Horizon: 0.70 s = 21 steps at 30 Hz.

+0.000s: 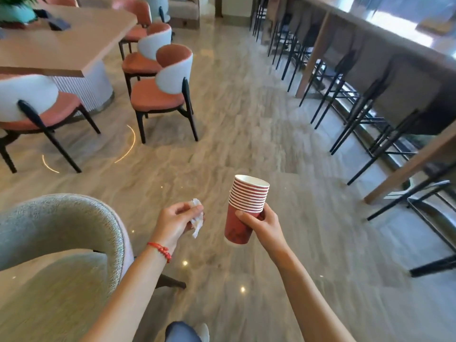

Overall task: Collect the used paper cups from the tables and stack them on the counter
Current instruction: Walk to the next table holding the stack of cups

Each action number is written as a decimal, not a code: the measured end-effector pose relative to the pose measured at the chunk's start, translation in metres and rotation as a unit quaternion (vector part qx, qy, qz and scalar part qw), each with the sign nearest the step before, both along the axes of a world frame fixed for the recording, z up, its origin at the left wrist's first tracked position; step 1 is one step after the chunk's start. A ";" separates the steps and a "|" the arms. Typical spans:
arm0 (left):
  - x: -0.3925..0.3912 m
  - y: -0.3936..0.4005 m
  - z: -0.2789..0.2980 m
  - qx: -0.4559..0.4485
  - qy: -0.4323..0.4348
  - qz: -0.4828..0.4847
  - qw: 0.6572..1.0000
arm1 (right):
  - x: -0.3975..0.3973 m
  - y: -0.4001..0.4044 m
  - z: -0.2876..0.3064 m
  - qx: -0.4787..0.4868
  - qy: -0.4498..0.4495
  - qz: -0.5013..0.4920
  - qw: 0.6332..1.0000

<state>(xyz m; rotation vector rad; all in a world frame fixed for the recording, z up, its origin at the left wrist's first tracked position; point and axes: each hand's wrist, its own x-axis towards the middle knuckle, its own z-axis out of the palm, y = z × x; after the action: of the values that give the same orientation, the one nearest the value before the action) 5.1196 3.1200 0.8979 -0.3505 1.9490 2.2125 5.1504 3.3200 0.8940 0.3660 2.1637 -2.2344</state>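
A stack of several red paper cups (244, 208) with white rims is nested upright, tilted slightly right, over the marble floor. My right hand (259, 224) grips the lowest cup around its upper wall. To its left, my left hand (176, 220) pinches a crumpled white napkin (197, 219); a red cord bracelet circles that wrist. The long counter (399, 38) runs along the right side, far from both hands. A wooden table (61, 48) stands at the upper left.
A grey upholstered chair (59, 243) is close at the lower left. Orange-and-white chairs (167, 87) line the table. Black bar stools (350, 95) stand under the counter. Open marble floor (234, 107) runs between them. A potted plant (17, 11) sits on the table.
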 end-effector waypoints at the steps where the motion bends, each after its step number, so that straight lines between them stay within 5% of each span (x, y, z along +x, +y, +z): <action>1: -0.012 0.000 0.003 -0.004 0.003 -0.005 1.000 | -0.010 0.000 0.001 -0.001 -0.001 -0.004 1.000; 21: -0.307 0.110 0.015 -0.007 0.019 -0.002 1.000 | -0.306 0.101 0.005 0.001 0.025 0.012 1.000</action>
<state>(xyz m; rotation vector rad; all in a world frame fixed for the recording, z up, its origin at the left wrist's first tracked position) 4.8124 3.2302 0.9133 -0.3077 1.9838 2.2196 4.8445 3.4214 0.8987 0.2858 2.1829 -2.2528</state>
